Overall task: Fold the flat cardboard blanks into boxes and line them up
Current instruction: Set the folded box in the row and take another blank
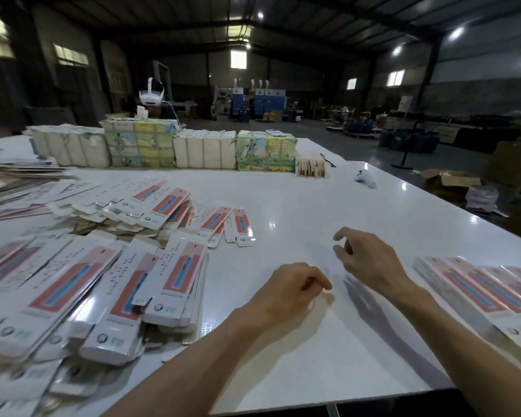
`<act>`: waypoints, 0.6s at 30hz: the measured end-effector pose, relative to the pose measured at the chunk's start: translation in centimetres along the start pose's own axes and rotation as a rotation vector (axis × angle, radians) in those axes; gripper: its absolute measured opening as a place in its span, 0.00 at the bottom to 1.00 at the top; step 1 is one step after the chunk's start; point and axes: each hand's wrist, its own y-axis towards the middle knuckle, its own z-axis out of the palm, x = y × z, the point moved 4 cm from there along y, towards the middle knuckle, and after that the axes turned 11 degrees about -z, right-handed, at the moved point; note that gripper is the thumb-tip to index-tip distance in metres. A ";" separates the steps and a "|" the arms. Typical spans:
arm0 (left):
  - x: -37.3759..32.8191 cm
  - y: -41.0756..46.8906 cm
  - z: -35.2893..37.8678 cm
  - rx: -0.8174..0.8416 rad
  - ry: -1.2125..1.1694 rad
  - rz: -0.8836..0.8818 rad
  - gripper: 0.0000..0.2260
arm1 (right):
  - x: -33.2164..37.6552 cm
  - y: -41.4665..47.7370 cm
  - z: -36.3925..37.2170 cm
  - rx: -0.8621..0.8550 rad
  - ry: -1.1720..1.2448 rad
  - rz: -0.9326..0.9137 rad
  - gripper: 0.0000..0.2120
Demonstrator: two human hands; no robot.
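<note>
Both hands are over the bare middle of the white worktop (313, 206) and neither holds anything. The left hand (295, 287) is curled into a loose fist with the thumb tucked against the forefinger, low over the worktop. The right hand (366, 258) is just beyond it, fingers bent and apart, hovering.

The flat blanks (163, 284) sit in a messy heap on the left side of the worktop, with a second looser heap (151, 206) behind it. There are way too many overlapping to count. Each one has a red panel with a long blue shape on it, rows of small red print and a little round logo near one end. None of the writing is sharp enough to read, so I can't give a brand.

On the right edge there's a row of boxes (478, 291) lying side by side with the same red and blue print – I make out about five, but the row runs out of frame.

Along the back are five bundles: two plain white wrapped ones (205, 152), two with colourful pictures (265, 153), and one small tan stack (310, 167). A small white gadget (365, 177) lies by itself near the far right – can't tell what it is.
</note>
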 end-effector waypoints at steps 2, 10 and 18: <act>-0.1 -0.1 -0.5 -0.070 -0.008 -0.024 0.10 | 2.1 0.8 1.6 -0.049 0.035 -0.036 0.10; -1.1 -0.8 -2.9 -0.419 0.179 -0.087 0.08 | 1.5 0.6 4.7 -0.138 0.120 0.056 0.08; 1.0 -0.4 -12.3 -0.413 0.661 -0.554 0.14 | 0.7 0.7 5.2 -0.156 0.226 0.066 0.08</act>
